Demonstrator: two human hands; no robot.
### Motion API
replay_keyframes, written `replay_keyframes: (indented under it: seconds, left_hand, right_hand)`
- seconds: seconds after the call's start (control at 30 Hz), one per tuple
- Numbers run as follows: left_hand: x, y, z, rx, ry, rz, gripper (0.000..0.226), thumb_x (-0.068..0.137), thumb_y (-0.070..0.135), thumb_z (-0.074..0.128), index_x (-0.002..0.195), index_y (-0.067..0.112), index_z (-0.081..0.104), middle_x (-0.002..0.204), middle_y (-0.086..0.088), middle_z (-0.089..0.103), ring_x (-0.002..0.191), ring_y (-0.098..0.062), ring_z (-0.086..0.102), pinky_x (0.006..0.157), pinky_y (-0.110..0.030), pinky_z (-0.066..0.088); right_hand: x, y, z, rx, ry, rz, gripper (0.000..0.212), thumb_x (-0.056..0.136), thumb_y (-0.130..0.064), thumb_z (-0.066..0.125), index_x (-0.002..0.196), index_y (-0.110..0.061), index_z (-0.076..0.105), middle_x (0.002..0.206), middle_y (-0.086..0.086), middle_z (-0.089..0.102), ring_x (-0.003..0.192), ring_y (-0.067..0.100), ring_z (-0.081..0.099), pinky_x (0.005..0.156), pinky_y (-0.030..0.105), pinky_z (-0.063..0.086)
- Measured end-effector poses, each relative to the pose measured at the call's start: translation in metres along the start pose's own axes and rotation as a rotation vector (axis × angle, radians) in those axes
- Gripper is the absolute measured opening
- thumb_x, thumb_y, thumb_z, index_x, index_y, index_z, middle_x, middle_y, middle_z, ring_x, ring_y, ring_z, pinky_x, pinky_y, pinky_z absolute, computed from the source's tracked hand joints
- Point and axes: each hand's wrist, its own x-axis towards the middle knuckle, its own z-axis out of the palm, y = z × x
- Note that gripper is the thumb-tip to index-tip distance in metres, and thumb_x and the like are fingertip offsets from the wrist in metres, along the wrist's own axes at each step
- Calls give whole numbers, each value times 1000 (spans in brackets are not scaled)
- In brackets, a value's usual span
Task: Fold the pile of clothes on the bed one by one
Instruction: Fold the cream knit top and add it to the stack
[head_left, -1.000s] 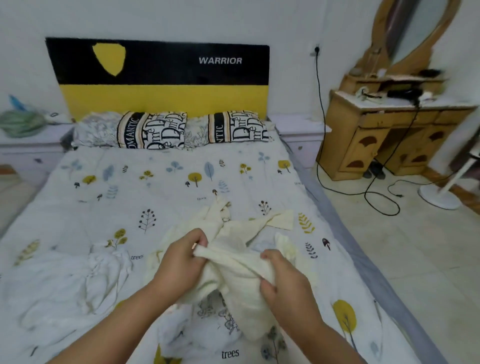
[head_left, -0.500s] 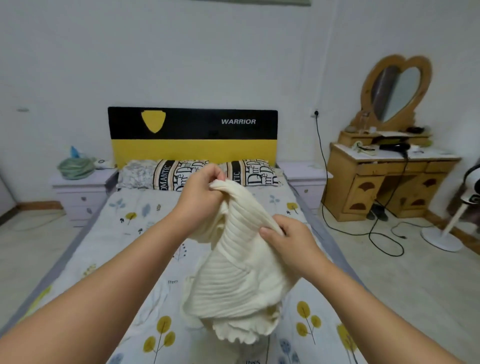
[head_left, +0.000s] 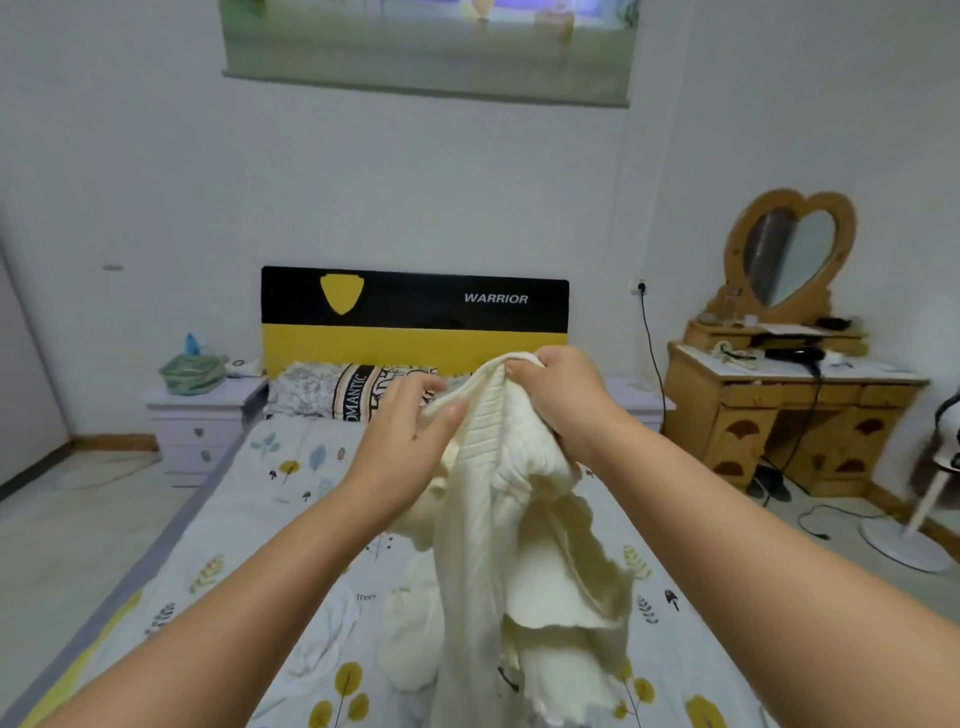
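I hold a cream ribbed knit sweater (head_left: 498, 561) up in the air above the bed (head_left: 244, 525). My right hand (head_left: 563, 397) grips its bunched top edge at the highest point. Just left of it and slightly lower, my left hand (head_left: 410, 441) pinches the ribbed edge between thumb and fingers. The sweater hangs down in loose folds, and its lower part reaches the bottom of the view. A crumpled white garment (head_left: 324, 639) lies on the leaf-print sheet below my left forearm.
Pillows (head_left: 332, 392) lean against the black and yellow headboard (head_left: 415, 317). A nightstand (head_left: 200, 426) stands at the left of the bed. At the right are a wooden dresser (head_left: 789, 415) with a heart mirror, a floor cable (head_left: 815, 522) and a fan base (head_left: 906, 545).
The sweater has gone from the bed up into the air. My right hand moved up to its top edge, my left hand dropped to the edge beside it, and my view tilted upward.
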Motion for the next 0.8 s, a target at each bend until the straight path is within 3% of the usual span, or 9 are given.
replay_keyframes:
  seconds: [0.07, 0.1, 0.2, 0.27, 0.37, 0.53, 0.63, 0.73, 0.8]
  left_hand:
    - [-20, 25, -7, -182, -117, 143, 56, 65, 76, 52, 110, 44, 43, 120, 17, 47, 114, 7, 44, 91, -14, 40]
    - [-27, 33, -7, -155, -202, 188, 65, 58, 77, 57, 113, 48, 39, 124, 18, 42, 117, 10, 40, 93, -9, 38]
    - [-30, 41, -2, 135, -223, 314, 46, 67, 35, 75, 103, 40, 47, 119, 11, 42, 109, -2, 44, 87, -17, 41]
    - [-21, 43, -5, 63, -114, 253, 12, 82, 10, 64, 84, 19, 56, 95, 2, 56, 85, -9, 51, 71, -24, 41]
    - [-7, 41, -7, -85, -65, 99, 21, 89, 8, 53, 70, 18, 51, 66, 3, 50, 61, -9, 41, 54, -18, 31]
    - [15, 56, 1, -196, -4, -11, 24, 88, 7, 52, 67, 19, 47, 62, 2, 47, 56, -12, 40, 52, -26, 32]
    - [28, 64, -1, -192, 33, -2, 22, 87, 9, 54, 68, 18, 47, 64, 0, 48, 59, -13, 42, 54, -28, 33]
    - [36, 71, -1, -186, 51, -1, 22, 86, 11, 56, 67, 18, 47, 63, 3, 48, 58, -12, 43, 54, -27, 34]
    - [40, 78, -1, -191, 57, 0, 21, 86, 13, 56, 67, 19, 49, 63, 5, 50, 56, -9, 44, 50, -23, 34]
  right_hand:
    - [0, -5, 4, 15, -11, 16, 23, 92, -20, 55, 73, -8, 49, 76, 12, 52, 71, 23, 50, 63, 31, 38]
    - [0, -7, 5, 26, -18, 20, 27, 92, -19, 55, 68, -10, 46, 71, 11, 49, 68, 23, 48, 61, 31, 37]
    - [-3, -10, 5, -8, -49, 17, 32, 91, -16, 56, 64, -12, 40, 69, 10, 42, 67, 21, 43, 60, 31, 33]
    - [-6, -6, 0, -38, -88, 39, 25, 92, -16, 55, 69, -10, 45, 69, 11, 43, 64, 20, 43, 57, 29, 33]
    - [-13, 5, -5, 10, -169, 145, 11, 92, -10, 53, 82, -6, 57, 67, 12, 49, 56, 20, 47, 51, 26, 35]
    - [-30, 26, -6, 125, -238, 207, 26, 90, -5, 44, 66, -8, 54, 51, 6, 55, 34, 11, 46, 38, 18, 38]
    - [-41, 39, -9, 178, -245, 162, 26, 92, -4, 42, 73, -10, 58, 54, 1, 58, 43, 11, 52, 52, 26, 48]
    - [-59, 55, -4, 99, -269, 92, 7, 89, -17, 52, 92, -20, 58, 77, -6, 59, 67, 8, 57, 66, 26, 48]
    - [-73, 69, 6, -5, -288, 18, 27, 80, -36, 68, 100, -28, 52, 89, -12, 59, 80, 4, 57, 68, 18, 44]
